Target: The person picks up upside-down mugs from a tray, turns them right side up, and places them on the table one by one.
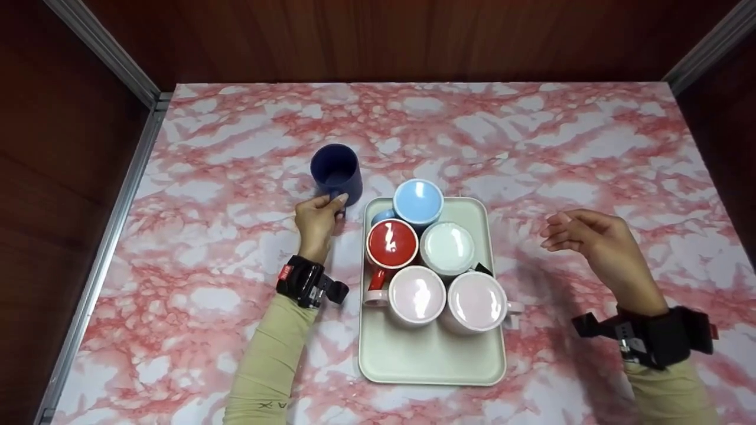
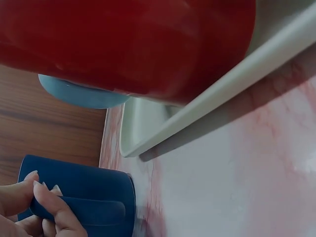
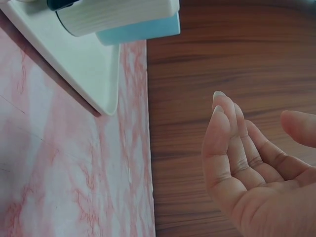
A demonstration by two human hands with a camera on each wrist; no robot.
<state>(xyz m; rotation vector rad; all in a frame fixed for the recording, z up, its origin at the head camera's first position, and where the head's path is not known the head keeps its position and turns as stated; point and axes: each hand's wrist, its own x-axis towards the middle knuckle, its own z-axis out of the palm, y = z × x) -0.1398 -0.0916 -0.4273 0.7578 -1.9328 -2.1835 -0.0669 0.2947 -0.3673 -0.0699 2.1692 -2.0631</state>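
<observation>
A dark blue mug [image 1: 352,188] stands upright, mouth up, on the table left of the tray. My left hand [image 1: 316,223] grips its handle; in the left wrist view the fingers and thumb close round that handle [image 2: 96,211]. On the pale tray [image 1: 431,360] sit upside-down mugs: light blue [image 1: 418,202], red [image 1: 392,243], white [image 1: 447,248] and two pale pink ones, left [image 1: 417,295] and right [image 1: 477,301]. To the right of the tray my right hand [image 1: 602,251] hovers with loosely bent fingers, holding nothing.
The table [image 1: 236,147] has a red and white marbled top. A dark wooden panel [image 1: 413,41] rises behind it, and metal rails [image 1: 133,171] run along its left side. The right pink mug's handle [image 1: 515,307] sticks out past the tray's right rim.
</observation>
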